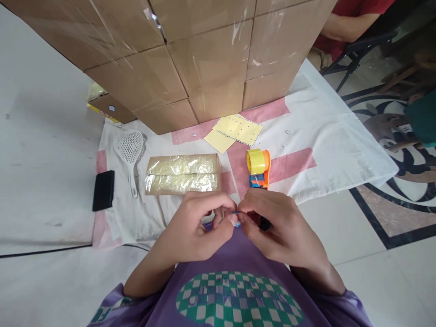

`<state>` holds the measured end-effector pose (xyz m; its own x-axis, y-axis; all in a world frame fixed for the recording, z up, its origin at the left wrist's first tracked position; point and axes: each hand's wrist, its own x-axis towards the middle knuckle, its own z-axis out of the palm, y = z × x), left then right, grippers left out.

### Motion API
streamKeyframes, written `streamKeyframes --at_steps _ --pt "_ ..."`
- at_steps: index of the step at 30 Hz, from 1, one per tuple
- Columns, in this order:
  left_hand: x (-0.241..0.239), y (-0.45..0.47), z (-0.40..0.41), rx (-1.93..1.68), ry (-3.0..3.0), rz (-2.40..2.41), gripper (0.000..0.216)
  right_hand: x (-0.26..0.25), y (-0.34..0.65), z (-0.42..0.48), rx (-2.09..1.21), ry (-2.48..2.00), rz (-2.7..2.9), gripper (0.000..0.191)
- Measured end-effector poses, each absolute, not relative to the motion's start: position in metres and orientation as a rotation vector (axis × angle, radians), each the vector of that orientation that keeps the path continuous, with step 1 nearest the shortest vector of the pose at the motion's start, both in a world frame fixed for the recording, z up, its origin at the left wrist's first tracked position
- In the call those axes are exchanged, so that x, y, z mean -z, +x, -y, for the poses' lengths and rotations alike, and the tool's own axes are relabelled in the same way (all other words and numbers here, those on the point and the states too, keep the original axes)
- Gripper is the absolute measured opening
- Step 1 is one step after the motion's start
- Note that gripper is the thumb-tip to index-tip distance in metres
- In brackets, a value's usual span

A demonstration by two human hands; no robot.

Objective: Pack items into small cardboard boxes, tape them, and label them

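Note:
Near my chest, my left hand (204, 227) and my right hand (277, 222) meet fingertip to fingertip. Both pinch a small blue piece (237, 222), mostly covered by the fingers, so its kind is unclear. Just beyond my right hand lies an orange tape dispenser (267, 164) with a roll of yellowish tape (255, 161). A small cardboard box (184, 174), its top covered in shiny clear tape, sits beyond my left hand. Two pale yellow sheets (238, 129) lie farther back, the upper one dotted with small marks.
Stacked cardboard boxes (218, 59) rise at the back of the cloth-covered table (334, 118). To the left lie a white slotted scoop (129, 150) and a black phone-like slab (103, 190). Another person's arm (350, 27) shows at the upper right, beside a folding chair (357, 47).

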<state>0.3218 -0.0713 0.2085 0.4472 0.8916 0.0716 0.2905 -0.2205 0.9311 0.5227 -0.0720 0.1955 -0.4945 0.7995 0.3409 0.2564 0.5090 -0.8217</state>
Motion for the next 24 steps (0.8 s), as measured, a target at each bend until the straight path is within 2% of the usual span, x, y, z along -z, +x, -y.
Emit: streamKeyframes --at_steps 4,12,24 --pt "-0.209 0.322 0.070 -0.783 1.777 -1.014 0.018 -0.191 0.521 0.074 -0.888 -0.831 2.038 0.010" --pt "-0.199 0.328 0.076 -0.839 1.460 -1.039 0.024 -0.167 0.504 0.079 -0.701 -0.658 1.791 0.013" --pt "-0.201 0.327 0.080 -0.897 1.593 -1.017 0.024 -0.170 0.505 0.084 -0.841 -0.712 1.778 0.009"
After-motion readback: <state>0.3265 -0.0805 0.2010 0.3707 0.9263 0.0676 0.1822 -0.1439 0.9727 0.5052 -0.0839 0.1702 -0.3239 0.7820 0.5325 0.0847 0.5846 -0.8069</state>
